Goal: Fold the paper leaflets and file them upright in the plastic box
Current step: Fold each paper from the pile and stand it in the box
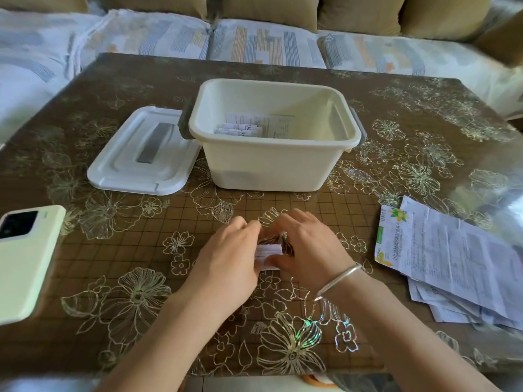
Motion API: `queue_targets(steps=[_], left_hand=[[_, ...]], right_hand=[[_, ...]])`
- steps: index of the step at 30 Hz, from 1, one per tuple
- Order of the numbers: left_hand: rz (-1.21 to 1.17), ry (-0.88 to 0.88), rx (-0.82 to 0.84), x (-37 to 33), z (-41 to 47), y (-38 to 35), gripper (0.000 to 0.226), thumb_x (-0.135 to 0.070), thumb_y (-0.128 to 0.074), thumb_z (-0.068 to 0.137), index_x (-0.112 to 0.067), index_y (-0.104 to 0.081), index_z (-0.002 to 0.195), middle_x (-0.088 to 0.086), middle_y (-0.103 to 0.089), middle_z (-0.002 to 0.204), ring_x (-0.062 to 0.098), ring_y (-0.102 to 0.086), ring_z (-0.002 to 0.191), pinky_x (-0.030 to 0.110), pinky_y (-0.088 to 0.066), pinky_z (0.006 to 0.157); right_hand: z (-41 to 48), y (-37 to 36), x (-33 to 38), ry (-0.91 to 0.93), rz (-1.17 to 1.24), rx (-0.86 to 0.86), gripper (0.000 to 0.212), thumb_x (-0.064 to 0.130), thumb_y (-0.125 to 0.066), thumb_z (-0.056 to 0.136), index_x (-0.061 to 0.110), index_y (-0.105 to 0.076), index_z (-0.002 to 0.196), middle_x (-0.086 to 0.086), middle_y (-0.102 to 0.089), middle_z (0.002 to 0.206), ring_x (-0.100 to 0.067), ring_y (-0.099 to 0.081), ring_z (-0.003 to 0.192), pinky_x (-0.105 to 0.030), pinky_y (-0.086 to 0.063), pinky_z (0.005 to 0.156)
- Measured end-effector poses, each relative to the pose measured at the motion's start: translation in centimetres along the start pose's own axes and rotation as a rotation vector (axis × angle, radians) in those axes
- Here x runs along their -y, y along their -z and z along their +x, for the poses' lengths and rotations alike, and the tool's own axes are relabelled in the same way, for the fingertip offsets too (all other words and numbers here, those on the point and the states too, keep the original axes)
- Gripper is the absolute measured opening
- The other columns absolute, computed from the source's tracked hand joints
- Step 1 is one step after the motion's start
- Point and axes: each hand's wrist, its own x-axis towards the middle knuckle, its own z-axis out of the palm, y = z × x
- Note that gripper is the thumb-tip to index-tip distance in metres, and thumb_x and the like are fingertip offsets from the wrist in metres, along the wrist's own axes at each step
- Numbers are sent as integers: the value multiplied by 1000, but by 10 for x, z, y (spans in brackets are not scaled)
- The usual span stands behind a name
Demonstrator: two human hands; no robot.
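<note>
Paper, thin and light. The folded leaflet is down to a small white packet on the bench, right in front of the person, between both hands. Left hand has its fingers curled over the packet's left end. Right hand curls over the right end, thumb pressing the near edge. Both grip it, neither is open. Most of the packet is covered, so I can't read how many folds it has.

Handling, my read:
- It weighs next to nothing and only gets stiff after several folds.
- The layers will likely spring open if released, so pinch across the full thickness near the crease, not by a loose edge.
- Creases should set best with a fingertip run along them against the hard bench.
- The bench cover looks glossy, so the packet may slide under pressure.

Box stands open further back at centre, with the lid off and lying just beside it on the left. Filed leaflets sit left of centre inside, with a bigger sheet next to them. I can't tell whether they are truly upright. Suggest dropping the packet in edge-down against them so the neighbours prop it.

Pile of unfolded leaflets lies to the right, well apart from the hands, so there's plenty left to do. Phone is at the far left.
</note>
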Motion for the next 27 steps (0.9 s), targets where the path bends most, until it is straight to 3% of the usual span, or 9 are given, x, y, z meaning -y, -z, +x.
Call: queue_targets(steps=[3, 6, 9, 12, 18, 23, 27], left_hand=[[-2, 23, 28, 2, 3, 0, 47, -36, -74, 83, -25, -49, 120, -13, -50, 106, 6, -53, 96, 22, -48, 80], [-13, 47, 51, 6, 5, 7, 48, -50, -73, 79, -29, -53, 118, -15, -54, 105, 4, -50, 99, 15, -36, 76], [2, 1, -25, 8, 6, 21, 20, -49, -68, 82, -33, -62, 93, -20, -51, 93, 2, -44, 91, 12, -32, 64], [-96, -103, -162, 10, 15, 50, 12, -43, -69, 80, -32, -64, 81, -21, -55, 83, 0, -48, 84, 14, -37, 64], [-278, -224, -433, 7, 56, 120, 6, -27, -72, 75, -26, -69, 80, -25, -59, 75, -9, -55, 77, 6, -42, 64], [-249, -89, -599, 39, 113, 125, 12, -19, -56, 93, -23, -67, 93, -20, -63, 89, -4, -57, 83, 4, -40, 69], [-193, 14, -610, 54, 141, 108, 16, -17, -53, 95, -24, -68, 95, -23, -58, 88, 6, -53, 94, 14, -41, 75]], right_hand=[[11, 3, 1, -16, -11, 118, 48, 37, -75, 77, 24, -52, 117, 5, -57, 109, -13, -55, 95, -25, -46, 82], [12, 9, 4, 31, -20, 135, 34, 35, -74, 78, 25, -62, 109, 7, -56, 103, -11, -55, 88, -25, -48, 80], [11, 23, 6, 95, 42, 31, 17, 35, -74, 78, 27, -69, 92, 13, -53, 89, -6, -54, 73, -25, -48, 68], [20, 56, 10, 161, 99, -148, 11, 29, -78, 75, 27, -69, 80, 18, -53, 76, 2, -48, 60, -24, -47, 57], [71, 122, 22, 248, 160, -257, 12, 26, -76, 77, 27, -64, 81, 16, -64, 71, -3, -60, 67, -21, -51, 64], [135, 130, 8, 170, 88, -195, 9, 23, -75, 80, 23, -67, 84, 12, -65, 74, 1, -58, 63, -10, -47, 66], [175, 116, 0, 154, -37, -70, 7, 23, -72, 81, 21, -68, 87, 5, -70, 82, -13, -65, 78, -25, -50, 74]])
